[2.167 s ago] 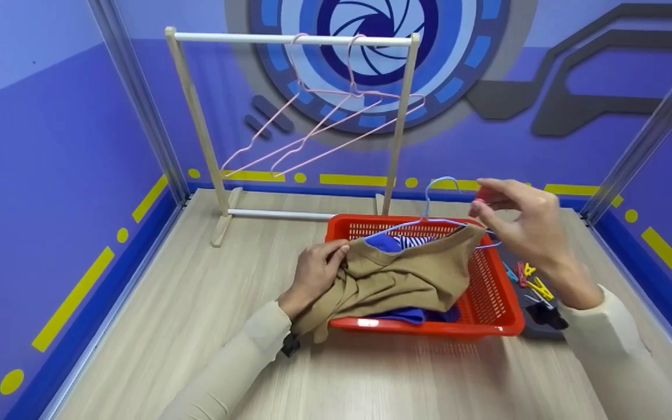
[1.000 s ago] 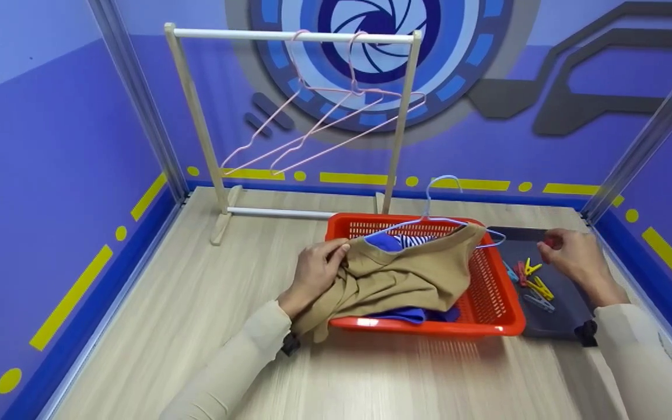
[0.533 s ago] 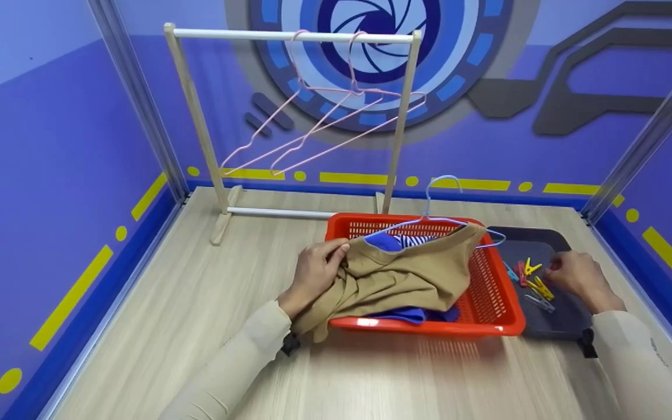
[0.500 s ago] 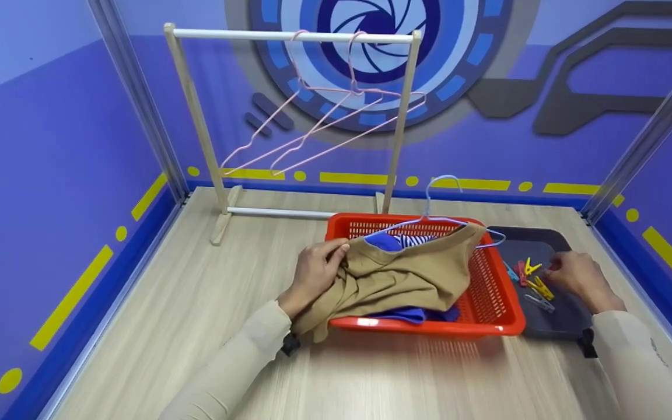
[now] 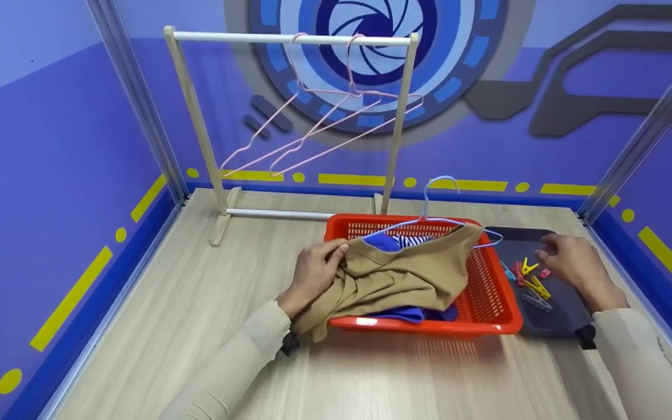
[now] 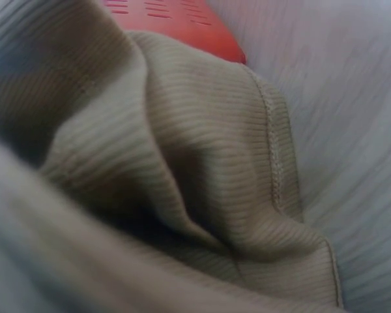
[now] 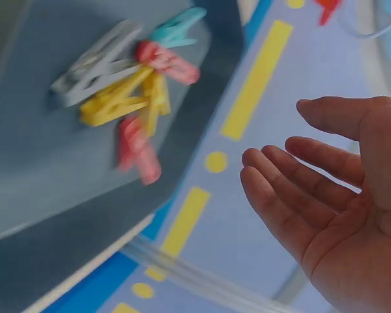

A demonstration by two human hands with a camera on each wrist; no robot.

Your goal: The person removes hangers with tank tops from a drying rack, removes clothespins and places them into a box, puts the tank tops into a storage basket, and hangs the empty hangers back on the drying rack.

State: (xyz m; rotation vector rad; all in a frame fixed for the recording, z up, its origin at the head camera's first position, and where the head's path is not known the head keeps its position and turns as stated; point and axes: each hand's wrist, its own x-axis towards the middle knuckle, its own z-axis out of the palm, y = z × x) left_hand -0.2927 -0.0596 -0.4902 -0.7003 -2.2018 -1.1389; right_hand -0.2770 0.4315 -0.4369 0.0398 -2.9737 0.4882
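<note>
My left hand (image 5: pixel 315 268) pinches the neckline corner of a tan ribbed top (image 5: pixel 412 280), where the end of a light-blue wire hanger (image 5: pixel 423 219) reaches it. The top drapes over a red basket (image 5: pixel 511 321); its folds (image 6: pixel 208 143) fill the left wrist view, and its far shoulder sits on the hanger's other arm. My right hand (image 5: pixel 575 265) hovers over the dark grey tray (image 5: pixel 566 312) with nothing in it; its fingers are spread loosely in the right wrist view. Below it lies a red clothespin (image 7: pixel 138 150), beside several yellow, red, teal and grey clothespins (image 7: pixel 117 101).
A wooden rack with a white rail (image 5: pixel 237 37) stands at the back left, carrying two pink wire hangers (image 5: pixel 318 131). Blue and striped clothes (image 5: pixel 412 240) lie in the basket under the top. Purple walls (image 5: pixel 79 146) enclose the wood-grain table (image 5: pixel 207 297).
My right hand has gone from beside the hanger down to the tray, let go of the red clothespin there, and lifted slightly away. The left hand stays on the top.
</note>
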